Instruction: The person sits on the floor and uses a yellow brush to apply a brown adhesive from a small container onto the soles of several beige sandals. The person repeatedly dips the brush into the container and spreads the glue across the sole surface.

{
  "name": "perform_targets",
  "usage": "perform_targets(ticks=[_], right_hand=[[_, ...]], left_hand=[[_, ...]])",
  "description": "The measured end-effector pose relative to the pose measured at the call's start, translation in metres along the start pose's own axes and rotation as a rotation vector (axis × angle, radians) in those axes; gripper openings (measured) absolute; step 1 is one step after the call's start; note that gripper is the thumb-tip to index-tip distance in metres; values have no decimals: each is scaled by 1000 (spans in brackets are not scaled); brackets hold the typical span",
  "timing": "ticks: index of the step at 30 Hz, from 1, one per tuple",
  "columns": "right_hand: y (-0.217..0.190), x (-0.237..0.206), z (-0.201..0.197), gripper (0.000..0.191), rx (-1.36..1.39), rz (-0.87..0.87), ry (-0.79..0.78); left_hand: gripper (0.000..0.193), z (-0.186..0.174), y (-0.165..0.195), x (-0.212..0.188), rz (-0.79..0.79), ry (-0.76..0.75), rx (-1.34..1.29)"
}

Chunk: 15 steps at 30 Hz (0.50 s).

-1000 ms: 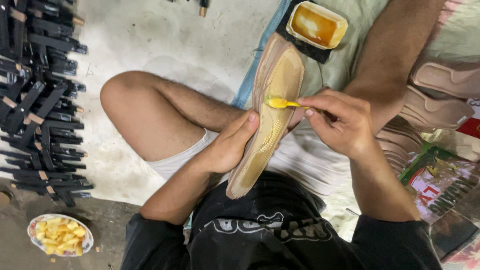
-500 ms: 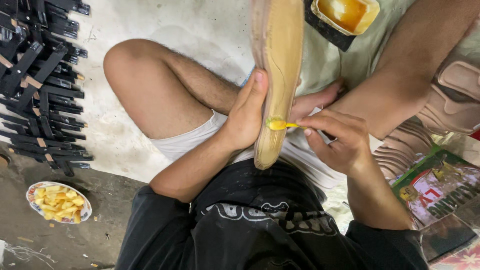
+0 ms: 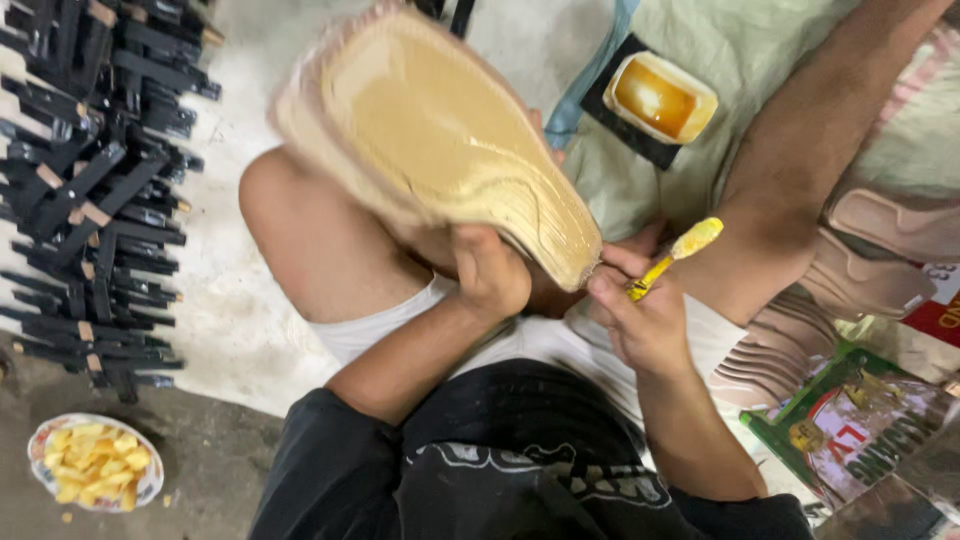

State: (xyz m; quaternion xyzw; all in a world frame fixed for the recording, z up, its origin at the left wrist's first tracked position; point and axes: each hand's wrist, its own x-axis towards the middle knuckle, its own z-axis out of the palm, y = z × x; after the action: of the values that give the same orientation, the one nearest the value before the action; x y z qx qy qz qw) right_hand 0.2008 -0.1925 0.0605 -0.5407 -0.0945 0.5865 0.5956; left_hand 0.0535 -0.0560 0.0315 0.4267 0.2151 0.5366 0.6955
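Seated cross-legged on a pale concrete floor (image 3: 250, 330), knees bare, black shirt at the bottom of the view. Left hand (image 3: 490, 275) closed around the narrow end of a tan shoe sole (image 3: 440, 140), fingers curled tight on its underside, thumb hidden behind; sole lifted above the left knee, tilted, broad end up toward the top of the view and slightly blurred, ridged edge showing along its lower side. Right hand (image 3: 645, 320) just beside the sole's narrow tip, fingers pinched together on a small yellow brush (image 3: 675, 255), bristle end coated in yellow glue and pointing up and to the right, clear of the sole. Beyond the brush, a shallow rectangular dish of amber glue (image 3: 660, 97) resting on a dark pad on a pale green cloth (image 3: 740, 50), well apart from both hands. To the right, past the right leg, a fanned stack of pinkish-brown soles (image 3: 790, 350) lying on the cloth, with a green printed packet (image 3: 860, 430) near the lower right corner. At far left, a heap of black strap pieces (image 3: 90, 190) spread across the floor. In the lower left corner, a small patterned plate (image 3: 40, 475) holding yellow food chunks (image 3: 95, 468), on darker ground and well away from the hands.
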Motion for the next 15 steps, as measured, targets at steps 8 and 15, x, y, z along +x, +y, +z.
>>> perform_targets(ticks=[8, 15], right_hand=[[-34, 44, 15, 13, 328, -16, -174], [-145, 152, 100, 46, 178, -268, 11]], left_hand=[[72, -75, -14, -13, -51, 187, -11], [95, -65, 39, 94, -62, 219, 105]])
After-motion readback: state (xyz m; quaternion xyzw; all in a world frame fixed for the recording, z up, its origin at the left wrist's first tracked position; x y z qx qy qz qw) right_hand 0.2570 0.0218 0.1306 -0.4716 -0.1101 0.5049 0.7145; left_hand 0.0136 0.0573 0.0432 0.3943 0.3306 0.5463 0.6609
